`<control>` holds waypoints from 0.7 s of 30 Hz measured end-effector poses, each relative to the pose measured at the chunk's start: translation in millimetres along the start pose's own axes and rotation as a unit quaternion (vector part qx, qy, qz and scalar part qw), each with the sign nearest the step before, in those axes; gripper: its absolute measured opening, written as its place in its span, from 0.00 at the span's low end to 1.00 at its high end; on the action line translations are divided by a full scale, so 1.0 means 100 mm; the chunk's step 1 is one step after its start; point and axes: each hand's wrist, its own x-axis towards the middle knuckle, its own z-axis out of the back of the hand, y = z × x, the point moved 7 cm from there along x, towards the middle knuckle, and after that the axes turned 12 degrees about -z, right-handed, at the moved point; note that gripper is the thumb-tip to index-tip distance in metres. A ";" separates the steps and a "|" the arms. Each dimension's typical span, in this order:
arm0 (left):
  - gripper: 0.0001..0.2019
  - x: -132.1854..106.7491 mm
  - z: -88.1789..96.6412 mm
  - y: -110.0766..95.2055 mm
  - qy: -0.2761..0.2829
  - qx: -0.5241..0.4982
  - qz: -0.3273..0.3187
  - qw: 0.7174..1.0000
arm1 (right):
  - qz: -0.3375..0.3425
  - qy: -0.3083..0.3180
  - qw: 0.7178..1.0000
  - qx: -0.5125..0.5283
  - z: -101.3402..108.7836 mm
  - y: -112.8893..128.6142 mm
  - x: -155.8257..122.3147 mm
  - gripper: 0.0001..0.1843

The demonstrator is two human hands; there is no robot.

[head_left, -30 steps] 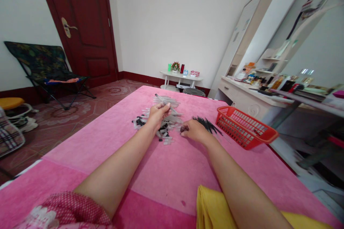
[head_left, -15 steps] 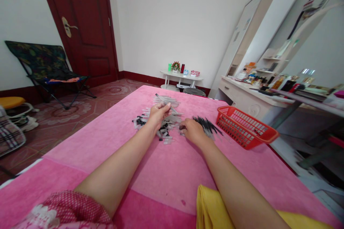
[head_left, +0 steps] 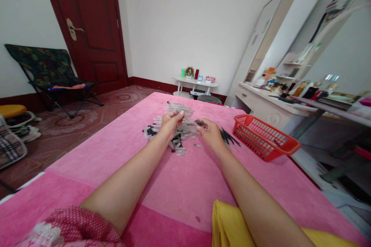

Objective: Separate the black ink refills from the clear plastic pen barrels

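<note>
My left hand [head_left: 171, 122] is closed in a pinch around a slim clear pen barrel [head_left: 188, 119], which slants from a dark end at upper left down toward the right. At its lower right end, the fingers of my right hand [head_left: 209, 131] are pinched together on it; any small part between them is too small to make out. Under and around my left hand lies a pile of clear pen barrels [head_left: 182, 107] and small clear and black pen caps [head_left: 179, 149]. One loose cap [head_left: 197, 145] lies apart. Black-ended pen refills [head_left: 228, 137] lie partly hidden behind my right hand.
A red plastic basket [head_left: 265, 139] stands at the right of the pink-covered table [head_left: 174, 193]. Yellow cloth [head_left: 228, 224] lies beneath my right forearm. Beyond are a dressing table [head_left: 261, 100] with bottles, a small white table [head_left: 194, 81] and a folding chair [head_left: 52, 69].
My right hand has risen from the table beside the caps to the lower end of the pen barrel. The loose cap now shows where it was. My left hand has hardly moved.
</note>
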 end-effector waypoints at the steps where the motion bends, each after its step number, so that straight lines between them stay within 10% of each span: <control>1: 0.15 0.00 0.00 0.00 0.000 -0.001 -0.001 1.000 | 0.002 -0.002 1.000 0.001 0.00 0.01 0.00 0.14; 21: 0.14 -0.10 -0.14 -0.02 0.034 0.003 0.007 0.999 | 0.063 -0.061 0.995 -0.043 0.13 0.20 -0.09 0.13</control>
